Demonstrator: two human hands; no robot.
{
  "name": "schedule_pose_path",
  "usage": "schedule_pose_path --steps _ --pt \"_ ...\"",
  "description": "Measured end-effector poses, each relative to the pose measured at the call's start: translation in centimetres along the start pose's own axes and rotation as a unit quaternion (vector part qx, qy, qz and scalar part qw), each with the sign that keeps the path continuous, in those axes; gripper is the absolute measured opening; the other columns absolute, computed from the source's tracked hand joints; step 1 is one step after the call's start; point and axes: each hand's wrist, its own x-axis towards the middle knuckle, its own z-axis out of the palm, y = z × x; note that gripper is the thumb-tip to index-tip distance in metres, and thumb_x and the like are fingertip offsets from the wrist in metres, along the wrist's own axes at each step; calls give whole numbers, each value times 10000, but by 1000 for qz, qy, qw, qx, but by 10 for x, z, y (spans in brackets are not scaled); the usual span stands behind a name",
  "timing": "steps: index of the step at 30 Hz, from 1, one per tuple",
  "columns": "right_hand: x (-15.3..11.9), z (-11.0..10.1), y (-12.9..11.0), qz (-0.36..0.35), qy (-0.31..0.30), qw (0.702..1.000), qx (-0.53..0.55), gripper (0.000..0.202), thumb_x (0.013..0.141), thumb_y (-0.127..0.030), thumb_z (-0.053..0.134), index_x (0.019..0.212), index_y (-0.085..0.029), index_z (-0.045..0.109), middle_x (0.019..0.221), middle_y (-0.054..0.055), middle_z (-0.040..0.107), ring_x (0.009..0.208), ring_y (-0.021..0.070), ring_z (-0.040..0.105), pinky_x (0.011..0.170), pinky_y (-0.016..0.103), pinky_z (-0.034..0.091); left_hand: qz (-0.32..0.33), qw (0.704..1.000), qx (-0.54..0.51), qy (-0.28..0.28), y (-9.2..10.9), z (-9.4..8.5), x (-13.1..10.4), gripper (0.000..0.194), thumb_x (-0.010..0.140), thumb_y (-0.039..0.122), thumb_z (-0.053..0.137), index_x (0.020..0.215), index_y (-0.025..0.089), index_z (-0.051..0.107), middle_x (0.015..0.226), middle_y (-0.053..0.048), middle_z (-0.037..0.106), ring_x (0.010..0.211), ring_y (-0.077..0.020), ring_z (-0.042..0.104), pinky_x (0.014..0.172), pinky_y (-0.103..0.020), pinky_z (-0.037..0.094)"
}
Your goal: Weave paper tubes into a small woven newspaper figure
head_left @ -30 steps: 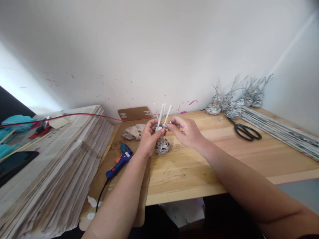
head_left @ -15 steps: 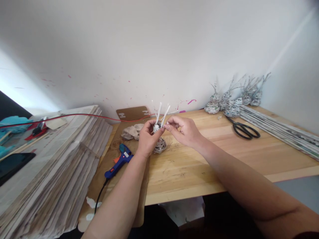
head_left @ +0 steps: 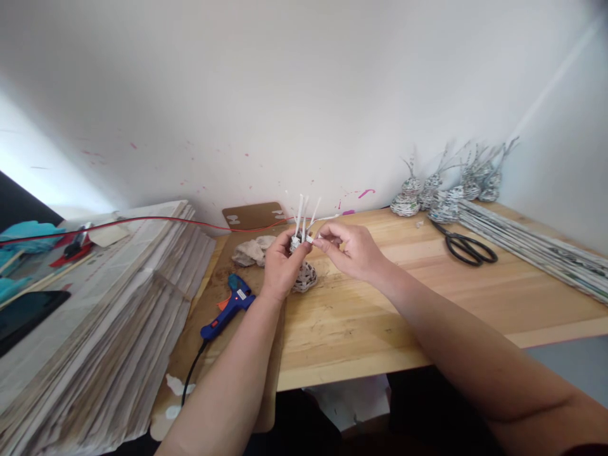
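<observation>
A small woven paper figure of rolled newspaper strips rests upright on the wooden table, wider at its base. My left hand is closed around its upper part and hides much of it. Several white paper strips stick up from its top. Thumb and fingers of my right hand pinch a paper strip at the figure's right side. A blue glue gun lies left of my left forearm, on a brown board.
A crumpled cloth lies behind my left hand. Black scissors, long paper rolls and several finished-looking woven figures occupy the right. A tall newspaper stack with a phone stands left. A red-black cable crosses behind.
The strips on top have shifted: they lean differently, and one now runs sideways from the figure to my right fingertips. Both hands stay nearly in place.
</observation>
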Motion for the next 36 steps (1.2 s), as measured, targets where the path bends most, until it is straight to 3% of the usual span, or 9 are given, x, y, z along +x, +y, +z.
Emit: schedule_pose_path --steps 9,14,19,25,30,36 --pt "-1 2 -3 -85 16 995 -41 184 952 -296 589 813 -179 620 710 12 658 604 112 555 597 233 404 48 996 75 -2 2 2 -1 319 838 306 705 1140 201 698 1084 -56 743 1004 -203 664 952 -330 490" --pt "-1 1 -1 -84 0 994 -63 178 958 -269 573 800 -187 586 694 -2 617 609 112 535 600 229 380 60 992 114 -3 6 2 -1 256 849 264 658 1092 190 691 1006 -41 729 931 -179 646 889 -299 490" --pt "0 2 -1 -86 -15 994 -63 154 960 -243 561 817 -187 577 722 4 626 613 116 527 606 233 375 43 995 88 -21 2 0 1 278 868 277 628 1129 183 644 1028 -39 698 889 -145 624 844 -270 496" --pt "-1 4 2 -117 -4 990 -78 110 960 -235 568 863 -189 589 843 54 687 757 162 605 700 266 433 54 998 38 4 -3 2 3 370 793 235 708 1108 197 517 1004 -42 682 931 -156 652 868 -275 488" --pt "-2 6 3 -146 9 985 -89 111 967 -243 572 874 -191 600 845 60 692 791 174 626 721 276 456 65 990 123 4 1 3 0 218 828 262 659 1022 182 599 963 -36 694 883 -158 634 837 -272 480" --pt "-2 10 -1 -178 26 982 -57 82 959 -254 618 925 -190 656 843 41 712 771 148 656 721 258 495 98 979 180 -16 4 0 -2 298 877 305 609 1139 170 657 1108 -85 734 1036 -221 661 950 -336 487"
